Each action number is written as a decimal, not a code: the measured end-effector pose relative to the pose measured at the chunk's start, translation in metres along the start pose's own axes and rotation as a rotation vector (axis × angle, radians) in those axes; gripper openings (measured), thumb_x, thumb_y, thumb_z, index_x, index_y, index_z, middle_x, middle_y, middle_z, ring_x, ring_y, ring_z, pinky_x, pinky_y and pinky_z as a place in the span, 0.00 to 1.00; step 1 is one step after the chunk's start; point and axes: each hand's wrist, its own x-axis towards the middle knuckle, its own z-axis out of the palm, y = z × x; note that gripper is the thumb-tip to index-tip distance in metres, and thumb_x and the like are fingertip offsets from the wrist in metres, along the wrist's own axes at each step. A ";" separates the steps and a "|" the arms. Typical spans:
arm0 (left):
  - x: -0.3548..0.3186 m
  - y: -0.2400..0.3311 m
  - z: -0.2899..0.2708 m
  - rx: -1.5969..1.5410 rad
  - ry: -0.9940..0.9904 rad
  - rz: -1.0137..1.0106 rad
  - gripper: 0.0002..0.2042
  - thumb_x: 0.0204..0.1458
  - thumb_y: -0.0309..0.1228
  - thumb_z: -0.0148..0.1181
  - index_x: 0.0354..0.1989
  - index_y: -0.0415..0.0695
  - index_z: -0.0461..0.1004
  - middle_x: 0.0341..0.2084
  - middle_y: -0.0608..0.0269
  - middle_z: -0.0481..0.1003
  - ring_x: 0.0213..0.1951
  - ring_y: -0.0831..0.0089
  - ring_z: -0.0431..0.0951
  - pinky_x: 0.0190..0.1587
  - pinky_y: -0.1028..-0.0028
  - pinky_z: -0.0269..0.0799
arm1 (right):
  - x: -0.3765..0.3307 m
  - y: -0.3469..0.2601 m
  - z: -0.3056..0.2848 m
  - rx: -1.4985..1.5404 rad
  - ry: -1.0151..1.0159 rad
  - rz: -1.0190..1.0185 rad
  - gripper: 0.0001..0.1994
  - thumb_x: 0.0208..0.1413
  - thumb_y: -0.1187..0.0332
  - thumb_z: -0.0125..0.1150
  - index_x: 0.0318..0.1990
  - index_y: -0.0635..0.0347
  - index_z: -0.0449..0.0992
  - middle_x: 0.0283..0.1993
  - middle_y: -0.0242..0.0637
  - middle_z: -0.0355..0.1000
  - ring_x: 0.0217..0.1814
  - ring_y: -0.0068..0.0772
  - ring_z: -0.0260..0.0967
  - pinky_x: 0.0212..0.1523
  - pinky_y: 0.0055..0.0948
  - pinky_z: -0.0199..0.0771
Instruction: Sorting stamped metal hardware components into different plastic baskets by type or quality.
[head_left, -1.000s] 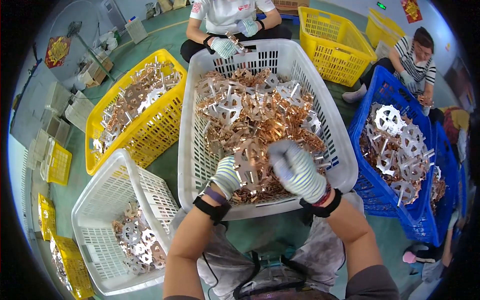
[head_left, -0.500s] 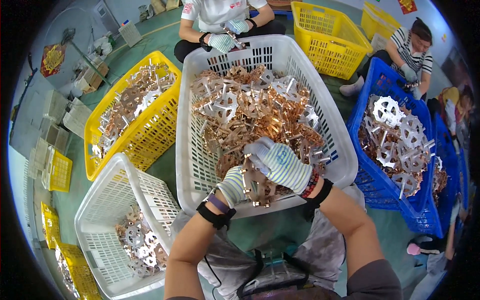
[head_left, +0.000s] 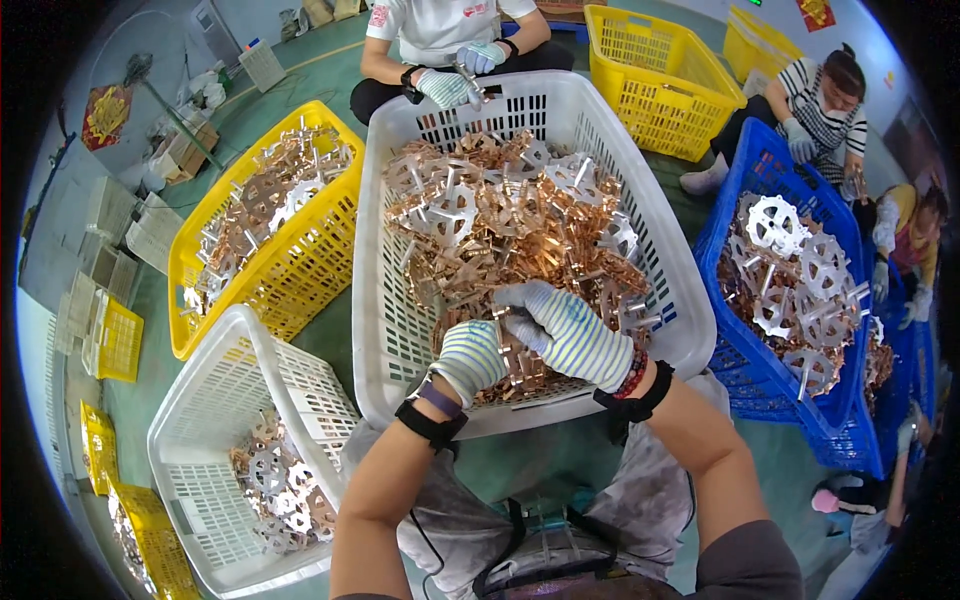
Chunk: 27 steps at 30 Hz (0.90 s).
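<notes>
In front of me stands a white plastic crate [head_left: 364, 320] heaped with copper-coloured and silver metal parts [head_left: 515, 215], some like toothed sprocket plates. Both my hands wear striped knit gloves and are over the crate's near end. My left hand [head_left: 470, 360] is closed around a metal part [head_left: 507, 352] that shows only as a narrow strip between the gloves. From the other side my right hand [head_left: 572, 335] comes to it, thumb and bent fingers closed at its upper end. The gloves hide most of that part's shape.
A yellow crate [head_left: 290, 290] of similar parts stands to the left, with a white crate [head_left: 190, 490] nearer me. Blue crates [head_left: 735, 340] of parts stand at the right. Across sits a co-worker [head_left: 440, 30] holding a metal piece; another person [head_left: 825, 100] works behind the blue crates.
My left hand has moved up and slightly right, closer to the right hand. The right hand has turned and shifted slightly right. The held part, broadly visible before, is now mostly covered.
</notes>
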 end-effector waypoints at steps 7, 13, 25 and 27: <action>0.000 -0.035 0.035 -0.407 0.003 0.154 0.15 0.41 0.30 0.58 0.40 0.44 0.76 0.31 0.50 0.77 0.33 0.51 0.77 0.37 0.62 0.74 | -0.001 -0.012 0.000 -0.280 0.072 0.008 0.16 0.47 0.73 0.59 0.46 0.55 0.71 0.35 0.44 0.72 0.31 0.47 0.72 0.28 0.38 0.74; -0.003 -0.010 -0.018 0.066 -0.087 0.045 0.11 0.45 0.34 0.56 0.37 0.45 0.78 0.30 0.52 0.78 0.34 0.55 0.78 0.36 0.62 0.74 | -0.002 0.002 -0.035 -0.322 -0.038 0.231 0.09 0.50 0.67 0.59 0.38 0.59 0.76 0.35 0.43 0.73 0.39 0.46 0.72 0.39 0.39 0.72; 0.000 -0.023 -0.004 0.051 0.278 0.208 0.20 0.40 0.53 0.59 0.30 0.48 0.76 0.24 0.55 0.76 0.25 0.58 0.76 0.28 0.63 0.73 | 0.006 -0.056 -0.017 1.621 -0.074 0.851 0.05 0.56 0.74 0.49 0.39 0.63 0.69 0.17 0.30 0.63 0.14 0.17 0.52 0.17 0.20 0.51; 0.003 0.001 -0.039 0.307 -0.015 0.098 0.20 0.42 0.54 0.58 0.31 0.49 0.76 0.26 0.54 0.76 0.24 0.58 0.76 0.26 0.63 0.71 | 0.001 -0.046 -0.050 1.292 -0.071 0.678 0.09 0.58 0.68 0.51 0.42 0.63 0.70 0.22 0.30 0.67 0.20 0.17 0.60 0.20 0.17 0.58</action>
